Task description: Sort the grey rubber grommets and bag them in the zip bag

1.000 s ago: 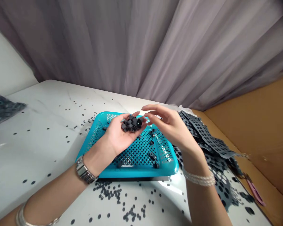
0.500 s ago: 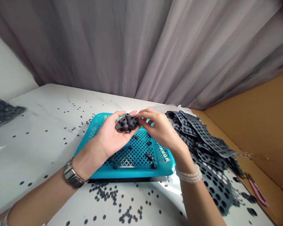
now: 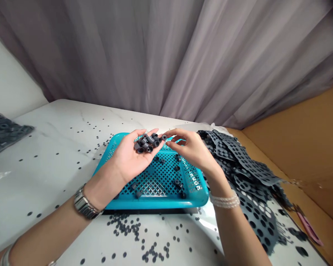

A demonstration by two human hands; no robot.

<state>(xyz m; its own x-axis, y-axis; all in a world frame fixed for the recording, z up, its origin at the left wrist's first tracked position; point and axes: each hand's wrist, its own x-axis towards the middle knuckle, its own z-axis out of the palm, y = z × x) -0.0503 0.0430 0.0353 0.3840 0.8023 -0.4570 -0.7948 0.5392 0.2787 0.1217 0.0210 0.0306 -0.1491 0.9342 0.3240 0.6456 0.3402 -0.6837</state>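
My left hand is palm up over the basket, cradling a heap of small dark grey rubber caps, short hollow cylinders. Its fingers point away and to the right beneath them. At the heap's right edge, the thumb and fingertips of my right hand close around a single cap. Below both hands stands a turquoise plastic basket with a lattice bottom. Several more caps lie scattered inside it; my left hand and forearm hide part of the basket's left side.
Small black discs are strewn over the white table. Perforated dark rubber sheets are piled at the right, near pink-handled scissors and a cardboard panel. A clear bag of dark parts lies far left.
Caps in my left palm have shifted, and one now sits apart at the right fingertips. My right fingers have drawn slightly right from the heap. The view has shifted a little.
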